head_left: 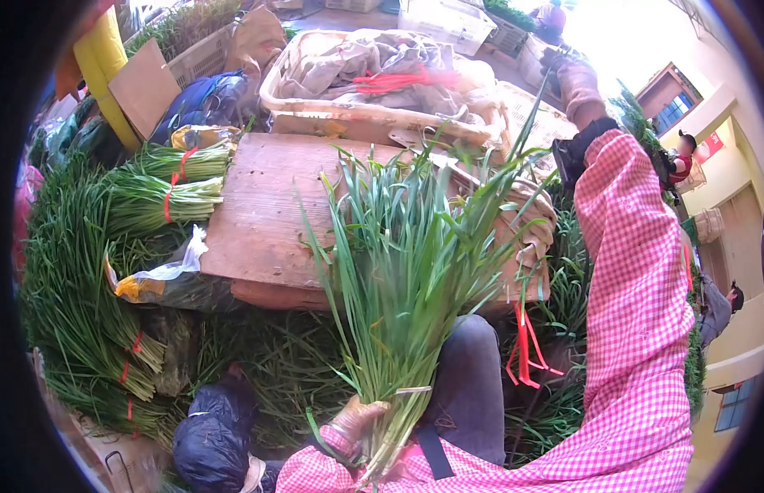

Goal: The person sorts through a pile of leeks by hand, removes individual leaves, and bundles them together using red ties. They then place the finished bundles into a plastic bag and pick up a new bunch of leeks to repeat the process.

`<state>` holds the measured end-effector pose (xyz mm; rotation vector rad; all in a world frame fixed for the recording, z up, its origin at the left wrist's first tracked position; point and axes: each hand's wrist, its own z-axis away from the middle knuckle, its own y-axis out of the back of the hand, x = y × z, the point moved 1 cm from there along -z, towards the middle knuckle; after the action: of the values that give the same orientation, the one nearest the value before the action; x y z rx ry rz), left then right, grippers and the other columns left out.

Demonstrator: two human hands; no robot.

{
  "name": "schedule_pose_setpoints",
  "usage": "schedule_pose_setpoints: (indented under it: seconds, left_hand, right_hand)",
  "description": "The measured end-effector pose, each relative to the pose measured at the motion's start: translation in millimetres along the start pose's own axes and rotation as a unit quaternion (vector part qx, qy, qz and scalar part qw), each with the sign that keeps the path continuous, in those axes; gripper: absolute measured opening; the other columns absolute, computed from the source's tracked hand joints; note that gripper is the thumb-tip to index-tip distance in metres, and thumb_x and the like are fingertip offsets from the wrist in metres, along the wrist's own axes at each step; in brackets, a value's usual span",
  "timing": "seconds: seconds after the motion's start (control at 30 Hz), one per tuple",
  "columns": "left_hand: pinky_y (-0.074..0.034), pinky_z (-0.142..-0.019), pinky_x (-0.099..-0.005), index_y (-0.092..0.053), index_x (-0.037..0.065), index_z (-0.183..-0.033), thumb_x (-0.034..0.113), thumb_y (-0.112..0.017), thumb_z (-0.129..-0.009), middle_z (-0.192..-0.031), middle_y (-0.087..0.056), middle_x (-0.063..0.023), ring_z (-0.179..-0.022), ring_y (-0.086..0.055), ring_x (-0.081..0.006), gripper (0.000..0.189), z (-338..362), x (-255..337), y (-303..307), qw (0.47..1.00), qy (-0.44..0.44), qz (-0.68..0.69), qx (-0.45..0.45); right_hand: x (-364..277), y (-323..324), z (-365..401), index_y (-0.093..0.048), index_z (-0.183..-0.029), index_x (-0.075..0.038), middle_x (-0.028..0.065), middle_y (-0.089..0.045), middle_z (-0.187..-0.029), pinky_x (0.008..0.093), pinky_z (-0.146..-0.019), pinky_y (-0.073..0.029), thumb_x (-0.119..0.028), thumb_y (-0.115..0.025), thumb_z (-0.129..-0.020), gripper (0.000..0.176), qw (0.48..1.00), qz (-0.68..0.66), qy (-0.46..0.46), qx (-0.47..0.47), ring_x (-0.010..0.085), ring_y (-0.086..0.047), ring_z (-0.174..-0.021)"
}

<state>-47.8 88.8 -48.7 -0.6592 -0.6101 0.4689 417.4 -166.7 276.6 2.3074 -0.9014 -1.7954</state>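
My left hand (355, 421), in a glove, is closed round the lower stems of a loose bunch of long green leafy stalks (407, 271) at the lower middle. The leaves fan upward over a wooden board (263, 209). My right arm, in a pink checked sleeve, stretches up on the right. At its end my right hand (565, 67), dark-gloved and blurred, is raised near the top, close to the tip of a long leaf; its fingers are too unclear to read.
Bundles tied with red bands (170, 197) lie on the left. Behind the board stands a basket (308, 111) with cloth and red strips. More red strips (526, 349) hang at the board's right corner. Several people are in the background, one in red (682, 160).
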Motion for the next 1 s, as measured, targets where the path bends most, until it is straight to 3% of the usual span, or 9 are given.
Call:
schedule_pose_setpoints:
  seconds: [0.03, 0.1, 0.2, 0.3, 0.37, 0.77, 1.0]
  left_hand:
    - [-0.05, -0.081, -0.0337, -0.055, 0.003, -0.115, 0.01, -0.072, -0.071, -0.101, -0.063, -0.0075, -0.088, -0.061, -0.018, 0.048, 0.3, 1.7, -1.7, 1.0, 0.005, -0.003, 0.003]
    - [-0.05, -0.081, -0.0332, -0.056, 0.002, -0.113, 0.009, -0.071, -0.071, -0.099, -0.063, -0.0061, -0.088, -0.061, -0.0175, 0.045, 3.0, 0.8, -2.4, 1.0, 0.009, -0.006, 0.015]
    - [-0.049, -0.081, -0.0323, -0.058, 0.002, -0.111, 0.008, -0.071, -0.072, -0.097, -0.064, -0.0055, -0.088, -0.061, -0.0171, 0.042, 5.1, 2.3, -5.5, 0.999, -0.001, -0.027, 0.025]
    - [-0.049, -0.08, -0.0314, -0.059, 0.003, -0.11, 0.006, -0.069, -0.072, -0.097, -0.064, -0.0049, -0.086, -0.061, -0.017, 0.039, 7.3, 4.7, -9.9, 1.0, 0.009, -0.012, 0.023]
    - [-0.049, -0.08, -0.0314, -0.059, 0.003, -0.11, 0.005, -0.068, -0.072, -0.097, -0.064, -0.0048, -0.085, -0.061, -0.017, 0.039, 9.3, 7.0, -14.4, 1.0, 0.017, -0.007, 0.02]
    - [-0.05, -0.079, -0.0314, -0.06, 0.004, -0.11, 0.003, -0.069, -0.072, -0.099, -0.065, -0.0059, -0.086, -0.062, -0.0177, 0.039, 1.2, -3.3, -4.0, 0.998, -0.025, -0.064, 0.0]
    - [-0.049, -0.075, -0.0294, -0.062, 0.004, -0.106, 0.004, -0.07, -0.071, -0.093, -0.065, -0.0042, -0.08, -0.061, -0.0162, 0.036, -5.3, -10.0, 1.6, 0.995, -0.034, -0.09, 0.027]
  right_hand:
    - [-16.3, -1.2, 10.1, -0.067, -0.089, -0.008, 0.0013, -0.064, -0.075, 0.0246, -0.05, -0.043, -0.017, -0.058, -0.085, 0.013, 0.997, -0.071, -0.022, 0.014, 0.0108, -0.056, -0.061]
    - [-24.7, 11.6, 4.8, -0.067, -0.091, -0.008, 0.0012, -0.064, -0.076, 0.0248, -0.051, -0.043, -0.016, -0.058, -0.084, 0.014, 0.997, 0.005, 0.073, -0.011, 0.0107, -0.055, -0.06]
    - [-51.7, 26.7, -4.9, -0.065, -0.094, -0.006, 0.0011, -0.064, -0.079, 0.0242, -0.054, -0.043, -0.015, -0.059, -0.084, 0.015, 0.998, -0.001, 0.069, 0.006, 0.0114, -0.055, -0.064]
    - [-66.6, 61.3, -31.0, -0.064, -0.096, -0.005, 0.0015, -0.063, -0.081, 0.0242, -0.061, -0.046, -0.011, -0.06, -0.085, 0.014, 0.991, -0.079, 0.108, -0.004, 0.013, -0.057, -0.071]
    - [-71.0, 81.2, -70.4, -0.063, -0.098, -0.004, 0.002, -0.064, -0.084, 0.0245, -0.066, -0.047, -0.01, -0.062, -0.084, 0.015, 0.975, -0.156, 0.152, 0.05, 0.0142, -0.06, -0.075]
    - [-199.7, 134.8, -11.2, -0.064, -0.097, -0.005, 0.0023, -0.063, -0.085, 0.0262, -0.066, -0.048, -0.01, -0.063, -0.081, 0.017, 0.954, -0.035, 0.291, 0.061, 0.0146, -0.059, -0.076]
    - [-228.4, 134.4, 16.8, -0.064, -0.096, -0.006, 0.0025, -0.063, -0.086, 0.0271, -0.066, -0.048, -0.01, -0.064, -0.08, 0.017, 0.936, 0.023, 0.346, 0.056, 0.0148, -0.059, -0.077]
